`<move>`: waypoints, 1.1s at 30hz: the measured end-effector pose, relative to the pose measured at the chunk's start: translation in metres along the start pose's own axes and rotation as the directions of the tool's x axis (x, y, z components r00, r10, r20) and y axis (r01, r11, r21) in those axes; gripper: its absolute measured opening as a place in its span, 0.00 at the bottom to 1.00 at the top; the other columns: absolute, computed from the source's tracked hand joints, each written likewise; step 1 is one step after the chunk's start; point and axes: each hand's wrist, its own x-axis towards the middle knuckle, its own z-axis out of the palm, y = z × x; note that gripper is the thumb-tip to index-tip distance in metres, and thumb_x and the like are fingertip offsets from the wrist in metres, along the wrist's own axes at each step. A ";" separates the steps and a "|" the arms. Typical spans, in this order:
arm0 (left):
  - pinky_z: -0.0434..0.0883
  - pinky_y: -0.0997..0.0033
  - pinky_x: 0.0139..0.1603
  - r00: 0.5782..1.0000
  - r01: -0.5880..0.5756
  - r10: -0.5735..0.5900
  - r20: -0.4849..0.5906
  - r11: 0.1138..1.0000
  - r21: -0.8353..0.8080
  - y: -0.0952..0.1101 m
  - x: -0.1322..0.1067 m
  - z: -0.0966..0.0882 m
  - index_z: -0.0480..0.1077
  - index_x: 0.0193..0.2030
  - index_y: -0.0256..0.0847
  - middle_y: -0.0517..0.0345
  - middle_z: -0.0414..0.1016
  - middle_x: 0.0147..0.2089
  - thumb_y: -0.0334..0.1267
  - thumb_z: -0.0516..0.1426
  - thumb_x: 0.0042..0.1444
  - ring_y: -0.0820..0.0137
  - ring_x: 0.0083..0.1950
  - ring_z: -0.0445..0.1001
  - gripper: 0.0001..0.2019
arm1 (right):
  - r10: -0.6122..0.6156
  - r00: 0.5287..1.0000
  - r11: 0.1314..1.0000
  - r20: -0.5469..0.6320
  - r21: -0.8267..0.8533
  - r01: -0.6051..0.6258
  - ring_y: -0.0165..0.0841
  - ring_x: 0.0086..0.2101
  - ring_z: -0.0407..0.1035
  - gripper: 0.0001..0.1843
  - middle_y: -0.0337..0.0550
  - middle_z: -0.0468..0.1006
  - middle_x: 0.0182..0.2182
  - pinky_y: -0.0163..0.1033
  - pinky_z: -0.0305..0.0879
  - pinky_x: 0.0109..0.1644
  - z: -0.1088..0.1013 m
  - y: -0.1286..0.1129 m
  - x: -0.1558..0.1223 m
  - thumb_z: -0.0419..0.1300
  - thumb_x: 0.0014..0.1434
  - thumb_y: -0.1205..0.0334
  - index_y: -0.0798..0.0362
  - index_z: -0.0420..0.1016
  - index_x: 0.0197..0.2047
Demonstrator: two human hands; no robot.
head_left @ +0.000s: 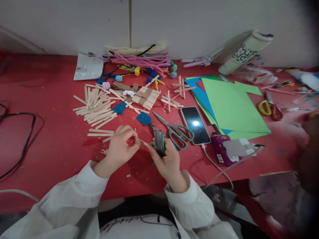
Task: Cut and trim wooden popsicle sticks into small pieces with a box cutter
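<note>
My left hand (pixel 122 146) is closed in a pinch on one end of a thin wooden stick (pixel 142 142). The stick's other end meets the thumb of my right hand (pixel 168 159). Those right fingers are wrapped round a grey-and-green utility knife (pixel 159 141), its narrow dark tip pointing away from me; its exact form is partly hidden. Just beyond lies a blue paper piece (pixel 144 118). Grey-handled scissors (pixel 178 132) rest beside my right hand. Loose craft sticks (pixel 97 106) are heaped past my left hand, with a few (pixel 101 132) close to its knuckles.
A phone (pixel 195 125) with a cable lies right of the scissors, near a purple charging block (pixel 221 151). Green and blue paper sheets (pixel 234 106) spread further right. Pipe cleaners (pixel 139 59) and a tilted bottle (pixel 245 53) are by the wall. Another person's arm (pixel 307 146) shows at right.
</note>
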 end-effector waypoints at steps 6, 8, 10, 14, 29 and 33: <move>0.61 0.70 0.33 0.997 0.019 -0.032 -0.074 0.985 -0.171 -0.006 0.001 -0.009 0.56 0.22 0.42 0.63 0.60 0.25 0.27 0.49 0.49 0.72 0.30 0.62 0.09 | 0.281 0.957 0.923 0.067 0.255 -0.289 0.25 0.17 0.63 0.12 0.31 0.70 0.20 0.31 0.63 0.21 -0.005 0.001 0.006 0.61 0.52 0.55 0.51 0.65 0.35; 0.59 0.71 0.30 0.997 0.059 -0.068 -0.043 0.979 -0.194 -0.011 0.003 -0.015 0.52 0.20 0.42 0.64 0.56 0.22 0.29 0.47 0.54 0.73 0.27 0.59 0.12 | 0.297 0.952 0.906 0.081 0.291 -0.307 0.25 0.16 0.63 0.12 0.30 0.69 0.20 0.31 0.62 0.20 -0.006 0.002 0.008 0.61 0.52 0.54 0.51 0.65 0.36; 0.59 0.71 0.30 0.998 0.068 -0.067 0.012 0.986 -0.153 -0.015 0.004 -0.020 0.52 0.19 0.42 0.64 0.55 0.20 0.33 0.47 0.57 0.73 0.26 0.58 0.15 | 0.294 0.949 0.910 0.117 0.268 -0.315 0.25 0.16 0.63 0.14 0.31 0.70 0.21 0.32 0.62 0.20 -0.008 0.004 0.010 0.61 0.51 0.54 0.51 0.65 0.37; 0.64 0.67 0.43 0.972 -0.046 0.044 0.229 0.999 0.000 -0.021 0.006 -0.025 0.67 0.34 0.41 0.58 0.70 0.36 0.41 0.55 0.55 0.69 0.39 0.67 0.06 | 0.289 0.931 0.947 0.222 0.079 -0.312 0.26 0.17 0.62 0.14 0.31 0.68 0.20 0.33 0.62 0.22 -0.013 0.006 0.012 0.59 0.53 0.53 0.52 0.65 0.39; 0.62 0.67 0.40 0.855 -0.186 0.059 0.515 0.962 0.199 -0.027 0.003 -0.015 0.69 0.35 0.42 0.58 0.72 0.35 0.35 0.54 0.57 0.66 0.41 0.69 0.03 | 0.032 0.920 0.979 0.391 -0.198 0.050 0.40 0.55 0.64 0.31 0.55 0.68 0.55 0.47 0.68 0.52 -0.037 0.004 -0.005 0.52 0.55 0.63 0.56 0.53 0.61; 0.63 0.68 0.39 0.876 -0.118 -0.004 0.482 0.967 0.224 -0.026 0.002 -0.017 0.67 0.36 0.41 0.58 0.71 0.36 0.38 0.54 0.57 0.67 0.40 0.70 0.05 | 0.011 0.891 0.978 0.454 -0.191 0.085 0.36 0.50 0.70 0.26 0.51 0.72 0.52 0.42 0.72 0.47 -0.045 0.002 -0.012 0.50 0.58 0.65 0.54 0.55 0.60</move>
